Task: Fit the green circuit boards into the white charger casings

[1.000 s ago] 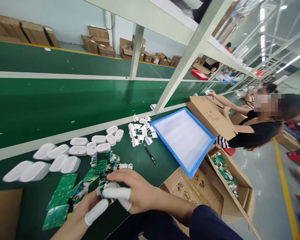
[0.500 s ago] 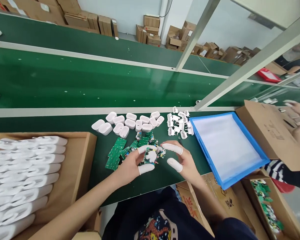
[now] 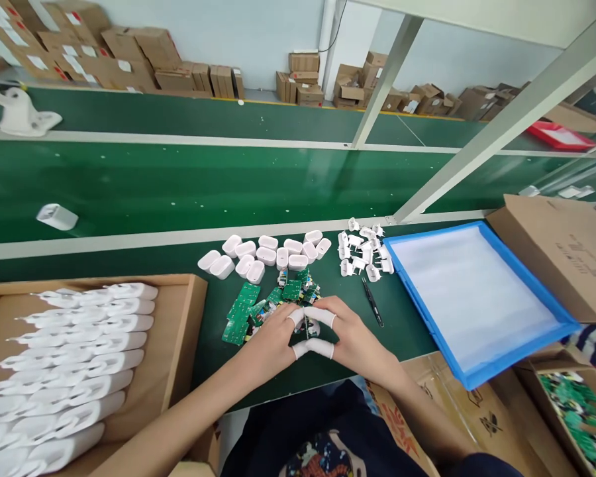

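Head view: both hands have now closed in on one circuit board (image 3: 306, 326), low in the centre of the frame. Half a second ago the left hand (image 3: 277, 334) held it alone while the right hand (image 3: 360, 338) was spread apart from it; now the white-capped thumbs and forefingers of both meet, pinching the board, which has turned nearly edge-on. It is held just in front of the loose boards (image 3: 292, 290) on the desk (image 3: 402, 311). Two-handed support probably makes it steadier. The tweezers (image 3: 372, 303) lie at centre right, untouched, near the blue-rimmed tray (image 3: 427, 329).
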Demonstrator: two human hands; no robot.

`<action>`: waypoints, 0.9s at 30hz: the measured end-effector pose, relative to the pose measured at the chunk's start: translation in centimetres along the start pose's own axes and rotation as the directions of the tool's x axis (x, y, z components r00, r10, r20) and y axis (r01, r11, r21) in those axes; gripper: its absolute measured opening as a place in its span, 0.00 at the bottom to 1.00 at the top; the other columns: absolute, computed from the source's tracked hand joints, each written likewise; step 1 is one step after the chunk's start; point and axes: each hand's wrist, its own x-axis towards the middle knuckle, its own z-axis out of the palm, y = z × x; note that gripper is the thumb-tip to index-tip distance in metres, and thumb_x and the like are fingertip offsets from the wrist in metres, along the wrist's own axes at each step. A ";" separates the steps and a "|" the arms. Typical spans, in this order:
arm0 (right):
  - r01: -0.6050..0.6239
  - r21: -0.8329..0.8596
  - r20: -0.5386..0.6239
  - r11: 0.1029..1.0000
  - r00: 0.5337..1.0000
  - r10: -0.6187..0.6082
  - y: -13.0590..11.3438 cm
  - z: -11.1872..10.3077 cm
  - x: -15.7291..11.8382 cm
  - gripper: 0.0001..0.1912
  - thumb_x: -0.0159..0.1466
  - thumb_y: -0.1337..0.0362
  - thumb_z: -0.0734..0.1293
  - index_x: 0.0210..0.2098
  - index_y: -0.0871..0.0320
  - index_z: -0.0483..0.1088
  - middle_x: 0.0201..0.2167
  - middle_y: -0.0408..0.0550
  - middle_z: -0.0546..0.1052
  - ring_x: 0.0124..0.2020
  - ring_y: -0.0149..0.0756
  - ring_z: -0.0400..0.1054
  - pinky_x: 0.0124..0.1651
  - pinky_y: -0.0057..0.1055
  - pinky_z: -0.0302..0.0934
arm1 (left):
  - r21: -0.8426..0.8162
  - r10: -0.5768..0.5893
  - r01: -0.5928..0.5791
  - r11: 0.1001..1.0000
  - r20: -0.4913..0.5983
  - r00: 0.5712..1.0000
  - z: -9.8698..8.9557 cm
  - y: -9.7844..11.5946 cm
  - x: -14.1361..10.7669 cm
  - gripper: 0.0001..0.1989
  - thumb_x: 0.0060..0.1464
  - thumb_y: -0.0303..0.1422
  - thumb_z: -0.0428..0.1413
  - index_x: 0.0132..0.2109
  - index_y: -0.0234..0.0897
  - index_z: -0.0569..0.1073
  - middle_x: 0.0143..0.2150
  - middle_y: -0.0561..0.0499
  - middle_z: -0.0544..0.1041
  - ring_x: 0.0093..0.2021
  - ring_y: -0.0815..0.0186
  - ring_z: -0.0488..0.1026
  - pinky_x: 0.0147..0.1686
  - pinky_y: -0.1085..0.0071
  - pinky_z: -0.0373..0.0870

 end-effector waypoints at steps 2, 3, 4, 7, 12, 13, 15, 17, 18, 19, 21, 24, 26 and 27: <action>-0.004 0.000 0.005 1.000 1.000 0.004 0.0 -0.1 -0.3 0.24 0.63 0.63 0.67 0.57 0.52 0.61 0.47 0.53 0.69 0.47 0.42 0.66 0.48 0.41 0.67 | 0.066 0.007 -0.007 0.998 0.000 1.000 0.0 0.4 -0.1 0.10 0.58 0.34 0.55 0.45 0.36 0.68 0.44 0.44 0.72 0.46 0.56 0.69 0.45 0.58 0.70; -0.012 0.011 0.009 1.000 1.000 0.012 0.0 -0.2 -0.4 0.24 0.63 0.63 0.67 0.57 0.52 0.61 0.47 0.54 0.69 0.47 0.42 0.66 0.48 0.41 0.67 | 0.096 0.016 -0.015 0.995 -0.008 1.000 0.1 0.6 -0.1 0.10 0.58 0.34 0.55 0.46 0.36 0.68 0.45 0.44 0.72 0.46 0.56 0.69 0.45 0.58 0.71; -0.028 0.027 0.016 0.999 0.999 0.028 0.0 -0.3 -0.5 0.24 0.63 0.64 0.67 0.58 0.52 0.61 0.48 0.53 0.68 0.47 0.41 0.66 0.49 0.41 0.67 | 0.127 0.022 -0.020 0.992 -0.018 1.000 0.1 0.9 -0.2 0.11 0.58 0.34 0.55 0.47 0.36 0.68 0.45 0.44 0.72 0.47 0.55 0.69 0.45 0.57 0.71; -0.078 0.075 0.052 0.994 0.996 0.075 -0.1 -0.8 -0.8 0.24 0.63 0.66 0.67 0.58 0.53 0.61 0.48 0.52 0.67 0.45 0.40 0.66 0.48 0.39 0.67 | 0.207 0.038 -0.029 0.978 -0.041 0.998 0.1 1.7 -0.2 0.13 0.56 0.31 0.57 0.48 0.37 0.68 0.47 0.43 0.72 0.50 0.53 0.68 0.48 0.54 0.71; -0.071 0.221 0.019 0.973 0.997 0.068 0.9 -2.1 -1.6 0.24 0.61 0.69 0.67 0.56 0.51 0.63 0.45 0.49 0.68 0.45 0.38 0.66 0.48 0.36 0.66 | 0.199 0.037 -0.052 0.979 0.080 0.996 -1.0 3.5 1.0 0.18 0.56 0.35 0.57 0.53 0.39 0.68 0.53 0.42 0.72 0.58 0.52 0.66 0.53 0.54 0.70; -0.066 0.258 -0.001 0.964 0.998 0.068 1.4 -2.5 -1.9 0.25 0.61 0.69 0.67 0.56 0.50 0.62 0.46 0.49 0.68 0.45 0.37 0.66 0.48 0.35 0.65 | 0.190 0.047 -0.071 0.979 0.129 0.991 -1.5 3.8 1.7 0.19 0.56 0.36 0.57 0.54 0.39 0.68 0.55 0.42 0.71 0.61 0.51 0.64 0.55 0.53 0.68; -0.049 0.306 -0.061 0.951 0.996 0.071 2.4 -3.4 -2.7 0.25 0.60 0.70 0.67 0.55 0.50 0.63 0.46 0.48 0.68 0.45 0.37 0.66 0.48 0.35 0.65 | 0.172 0.055 -0.094 0.981 0.216 0.975 -2.9 4.4 3.7 0.20 0.56 0.37 0.56 0.56 0.41 0.68 0.56 0.43 0.71 0.63 0.52 0.62 0.57 0.55 0.67; -0.050 0.320 -0.123 0.946 0.988 0.094 3.5 -4.3 -3.5 0.23 0.60 0.70 0.67 0.53 0.51 0.64 0.45 0.48 0.68 0.44 0.36 0.67 0.47 0.35 0.64 | 0.172 0.040 -0.088 0.981 0.264 0.964 -4.3 4.4 6.6 0.19 0.57 0.38 0.55 0.55 0.41 0.70 0.56 0.43 0.72 0.60 0.53 0.65 0.56 0.57 0.68; -0.068 0.320 -0.145 0.945 0.982 0.120 3.9 -4.7 -4.0 0.22 0.60 0.69 0.67 0.52 0.52 0.64 0.44 0.48 0.68 0.43 0.36 0.67 0.47 0.35 0.64 | 0.189 0.027 -0.080 0.979 0.267 0.963 -4.9 4.1 8.3 0.18 0.57 0.38 0.54 0.55 0.41 0.70 0.56 0.43 0.71 0.58 0.54 0.67 0.55 0.58 0.68; -0.090 0.321 -0.158 0.943 0.976 0.147 4.3 -5.1 -4.4 0.21 0.60 0.69 0.67 0.52 0.52 0.63 0.44 0.48 0.68 0.42 0.36 0.67 0.46 0.35 0.64 | 0.223 0.027 -0.087 0.971 0.256 0.966 -5.4 3.7 10.2 0.18 0.57 0.38 0.54 0.54 0.41 0.71 0.58 0.42 0.70 0.59 0.53 0.67 0.56 0.56 0.67; -0.130 0.321 -0.163 0.938 0.968 0.190 4.9 -5.7 -5.3 0.22 0.61 0.67 0.67 0.54 0.52 0.63 0.43 0.48 0.68 0.41 0.35 0.67 0.46 0.34 0.64 | 0.358 0.046 -0.109 0.927 0.179 0.983 -5.9 2.5 13.9 0.14 0.55 0.31 0.53 0.49 0.37 0.74 0.62 0.40 0.66 0.64 0.49 0.60 0.63 0.50 0.57; -0.144 0.316 -0.140 0.938 0.970 0.196 5.5 -6.2 -6.3 0.24 0.59 0.64 0.69 0.54 0.54 0.65 0.45 0.49 0.68 0.44 0.37 0.67 0.49 0.35 0.63 | 0.572 -0.001 -0.093 0.815 0.163 0.987 -5.7 0.5 18.6 0.06 0.46 0.23 0.55 0.33 0.32 0.75 0.65 0.36 0.62 0.68 0.42 0.50 0.65 0.43 0.44; -0.164 0.326 -0.132 0.931 0.967 0.216 5.8 -6.4 -6.9 0.25 0.58 0.63 0.70 0.55 0.53 0.65 0.47 0.49 0.68 0.46 0.37 0.67 0.51 0.34 0.63 | 0.596 -0.097 -0.034 0.802 0.187 0.978 -5.2 -0.8 20.6 0.05 0.41 0.23 0.56 0.30 0.32 0.74 0.62 0.33 0.66 0.68 0.36 0.49 0.62 0.37 0.47; -0.178 0.335 -0.136 0.925 0.963 0.235 6.0 -6.4 -7.1 0.26 0.58 0.62 0.71 0.55 0.53 0.65 0.47 0.50 0.68 0.46 0.38 0.68 0.50 0.34 0.63 | 0.582 -0.086 -0.044 0.812 0.195 0.977 -5.0 -1.4 21.2 0.06 0.40 0.22 0.56 0.30 0.32 0.74 0.60 0.33 0.67 0.68 0.35 0.49 0.62 0.37 0.48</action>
